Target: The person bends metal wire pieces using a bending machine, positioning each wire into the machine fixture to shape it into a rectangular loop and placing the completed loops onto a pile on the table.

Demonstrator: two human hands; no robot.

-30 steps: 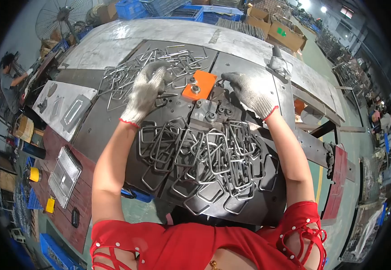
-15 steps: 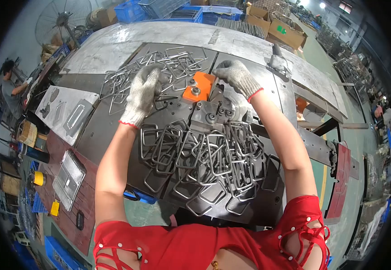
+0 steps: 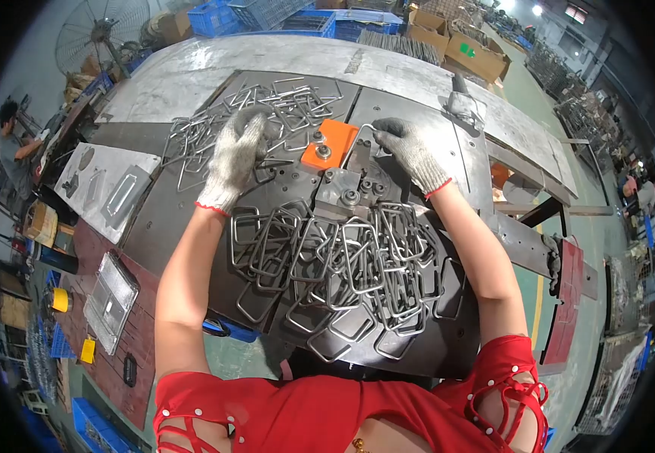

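Observation:
My right hand (image 3: 410,151), in a white knit glove with dark fingertips, pinches one end of a bent metal rod (image 3: 359,136). This rod stands along the right edge of an orange block (image 3: 330,143) bolted to the steel table. Just below is a dark metal fixture (image 3: 341,189) with bolts. My left hand (image 3: 237,158), gloved alike, is closed with curled fingers at the near side of a pile of bent rods (image 3: 293,102); what its fingers hold is hidden. Closer to my body lies a heap of rectangular wire frames (image 3: 354,260).
A flat grey sheet with metal parts (image 3: 105,189) lies at the left. Blue crates (image 3: 214,19) and cardboard boxes (image 3: 475,57) stand behind the table. Another person (image 3: 18,151) is at the far left, and a large fan (image 3: 101,34) stands at the back left.
My right hand has moved right and slightly down from the orange block, and a bent rod now shows in its fingers. The left hand has barely moved. The view has shifted slightly.

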